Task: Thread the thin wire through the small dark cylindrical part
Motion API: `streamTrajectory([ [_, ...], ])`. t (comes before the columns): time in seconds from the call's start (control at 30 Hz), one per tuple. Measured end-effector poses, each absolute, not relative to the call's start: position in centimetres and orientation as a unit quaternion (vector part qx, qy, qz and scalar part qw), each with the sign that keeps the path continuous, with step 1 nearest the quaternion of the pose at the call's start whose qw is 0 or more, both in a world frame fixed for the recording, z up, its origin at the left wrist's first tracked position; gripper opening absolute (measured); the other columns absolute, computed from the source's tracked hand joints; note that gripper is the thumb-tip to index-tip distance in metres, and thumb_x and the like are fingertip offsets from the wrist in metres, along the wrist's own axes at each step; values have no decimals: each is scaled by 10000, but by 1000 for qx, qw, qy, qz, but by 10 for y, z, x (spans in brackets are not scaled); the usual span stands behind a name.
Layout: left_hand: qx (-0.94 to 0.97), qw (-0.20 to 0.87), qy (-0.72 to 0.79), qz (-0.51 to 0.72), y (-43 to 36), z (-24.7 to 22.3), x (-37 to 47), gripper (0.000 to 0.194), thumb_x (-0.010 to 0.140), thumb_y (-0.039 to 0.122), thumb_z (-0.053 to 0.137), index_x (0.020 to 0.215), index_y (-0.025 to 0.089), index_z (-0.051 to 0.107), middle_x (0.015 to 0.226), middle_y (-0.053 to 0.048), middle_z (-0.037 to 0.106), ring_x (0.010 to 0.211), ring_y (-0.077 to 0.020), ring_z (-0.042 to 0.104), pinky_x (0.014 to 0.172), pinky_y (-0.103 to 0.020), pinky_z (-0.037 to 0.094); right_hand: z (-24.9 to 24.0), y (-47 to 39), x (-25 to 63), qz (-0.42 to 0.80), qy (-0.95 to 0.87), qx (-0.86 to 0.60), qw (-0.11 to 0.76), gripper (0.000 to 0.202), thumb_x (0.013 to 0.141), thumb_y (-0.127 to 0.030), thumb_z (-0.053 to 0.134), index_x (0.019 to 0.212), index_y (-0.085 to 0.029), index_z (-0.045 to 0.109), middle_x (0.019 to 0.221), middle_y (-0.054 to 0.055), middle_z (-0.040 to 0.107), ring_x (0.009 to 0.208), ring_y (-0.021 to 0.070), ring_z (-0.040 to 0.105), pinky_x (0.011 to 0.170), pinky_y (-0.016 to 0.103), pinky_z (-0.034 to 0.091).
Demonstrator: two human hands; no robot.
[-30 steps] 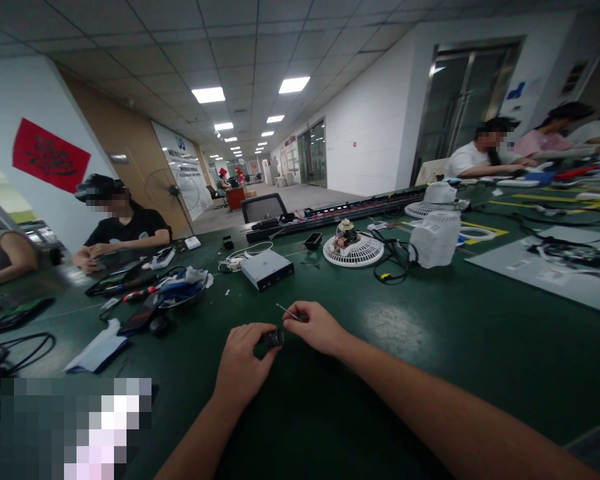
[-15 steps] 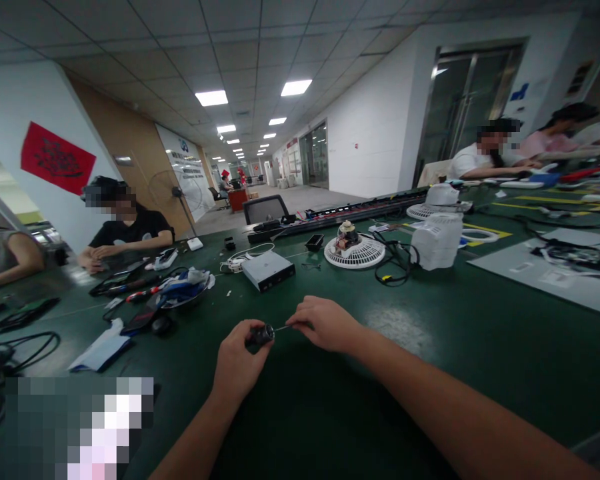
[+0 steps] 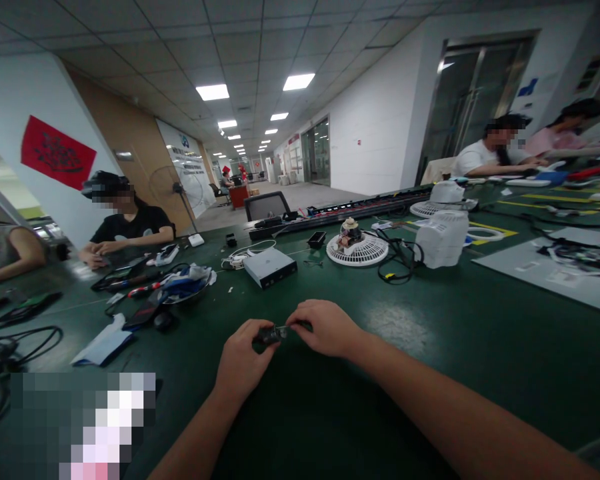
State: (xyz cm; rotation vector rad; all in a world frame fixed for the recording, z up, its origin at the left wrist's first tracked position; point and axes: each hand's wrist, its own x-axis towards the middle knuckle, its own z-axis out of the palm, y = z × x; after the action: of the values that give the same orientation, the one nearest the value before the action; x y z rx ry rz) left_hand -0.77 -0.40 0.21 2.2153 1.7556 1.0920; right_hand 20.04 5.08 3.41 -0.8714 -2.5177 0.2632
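Looks like dark metal on the small cylinder point(image 3: 269, 335), dull metal on the flat box point(image 3: 267, 261), smooth plastic on the grille point(image 3: 369, 256), gloss on the tabletop point(image 3: 399, 328).

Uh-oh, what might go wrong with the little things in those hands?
The thin rod in the right hand might slip and poke the left hand, since they're so close. The dark cylinder is just pinched in that left hand, so it might slip out and fall onto the green table.
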Motion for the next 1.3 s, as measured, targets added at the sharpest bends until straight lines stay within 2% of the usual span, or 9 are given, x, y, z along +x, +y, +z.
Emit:
streamTrajectory([
  [0.2,717,53,611,331,-5,4,-7,231,772,199,640,995,255,652,1011,-10,681,935,-206,643,839,-353,500,30,53,199,85,-885,-430,159,188,857,-283,533,932,-239,698,827,32,706,737,193,629,624,289,395],
  [0.27,706,49,628,325,-4,5,-7,223,775,198,629,990,255,647,1011,-12,674,936,-210,638,842,-353,491,29,55,199,84,-853,-488,164,188,862,-318,528,908,-234,689,813,37,703,722,198,631,605,288,389],
  [0.43,673,40,671,308,-2,6,-9,202,787,213,602,983,256,617,1003,-16,648,900,-211,628,798,-347,485,25,62,190,131,-802,-528,246,211,901,-364,513,975,-260,682,844,13,688,763,169,629,636,269,410],
  [0.57,662,54,688,293,-1,5,-10,202,787,237,608,988,257,617,1017,-22,651,929,-220,627,802,-347,484,17,63,174,154,-821,-500,228,279,829,-441,631,1042,-275,701,1016,26,661,855,169,625,700,268,434],
  [0.73,672,67,675,297,-1,4,-10,217,768,252,638,985,245,629,1027,-32,665,929,-228,640,794,-353,499,10,61,171,173,-821,-506,199,191,815,-350,655,973,-258,707,965,22,678,839,175,629,674,273,430],
  [0.93,711,83,612,337,-4,3,-8,251,778,275,660,1027,248,641,1015,-31,695,918,-230,665,803,-380,528,14,59,191,298,-799,-442,278,166,786,-306,700,918,-208,723,854,12,707,754,152,615,664,269,432],
  [1.07,737,83,581,336,-8,7,-3,270,778,262,678,1046,255,645,1016,-24,710,943,-225,666,832,-378,525,19,54,190,307,-806,-402,309,106,792,-263,693,864,-198,735,764,-2,675,700,136,572,627,250,410],
  [1.2,761,62,559,324,-11,8,-2,255,779,237,683,1031,258,655,1008,-19,717,933,-225,665,830,-380,519,21,49,185,282,-829,-364,317,80,766,-187,701,835,-203,738,816,1,661,727,127,563,642,236,403],
  [1.3,768,53,552,321,-12,7,-4,268,775,233,694,1040,254,657,1017,-26,719,937,-229,662,835,-383,517,22,46,185,261,-835,-369,313,62,763,-193,702,823,-195,718,812,2,654,711,123,556,619,232,389],
])
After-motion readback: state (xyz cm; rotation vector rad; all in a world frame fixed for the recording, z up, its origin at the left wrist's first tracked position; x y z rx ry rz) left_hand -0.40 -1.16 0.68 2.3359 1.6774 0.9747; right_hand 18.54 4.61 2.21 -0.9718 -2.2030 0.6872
